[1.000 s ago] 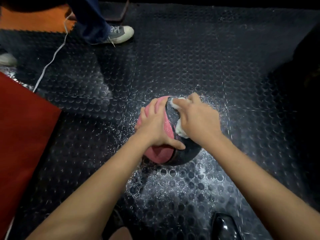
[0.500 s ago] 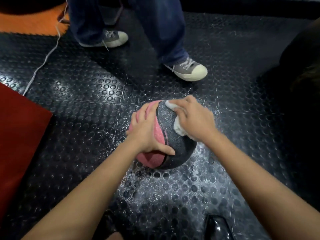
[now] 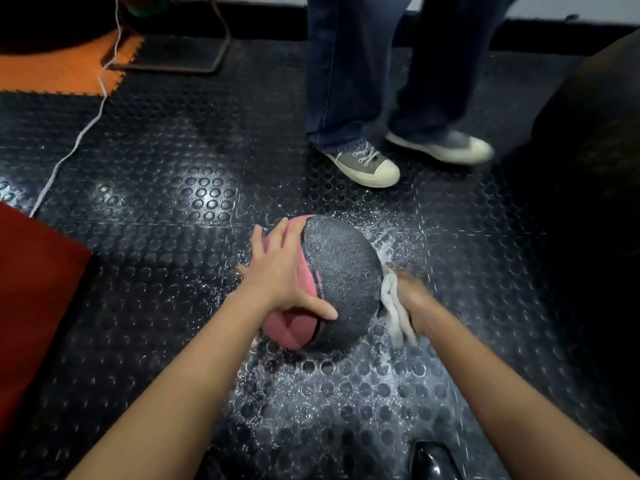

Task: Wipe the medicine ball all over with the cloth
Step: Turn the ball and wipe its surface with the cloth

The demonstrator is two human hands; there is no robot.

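Head view. The medicine ball [image 3: 341, 282], pink on its left panels and textured black on its right, rests on the black studded rubber floor [image 3: 166, 188] near the centre of the frame. White powdery specks lie scattered on the floor around and below the ball.

The left hand [image 3: 282, 277] lies flat on the upper left of the ball, over the pink panel. Its fingers are spread and point away from the wearer, and its thumb reaches across onto the black panel. The hand is open and pressed against the surface, not closed around anything.

The right hand [image 3: 414, 299] is at the lower right flank of the ball and is blurred. It is clenched on the white cloth [image 3: 393, 303], which is bunched between the hand and the black panel and touches the ball. A loose end of the cloth hangs down toward the floor.

Beyond the ball stands a second person in blue jeans [image 3: 349, 71] and grey sneakers [image 3: 367, 164]; the nearer shoe is well apart from the ball. A red mat [image 3: 31, 289] lies at the left edge. An orange floor tile [image 3: 59, 71] sits at the upper left, and a white cord [image 3: 74, 140] runs across it down toward the red mat. A large dark rounded object [image 3: 595, 140] occupies the right edge; its identity cannot be told.
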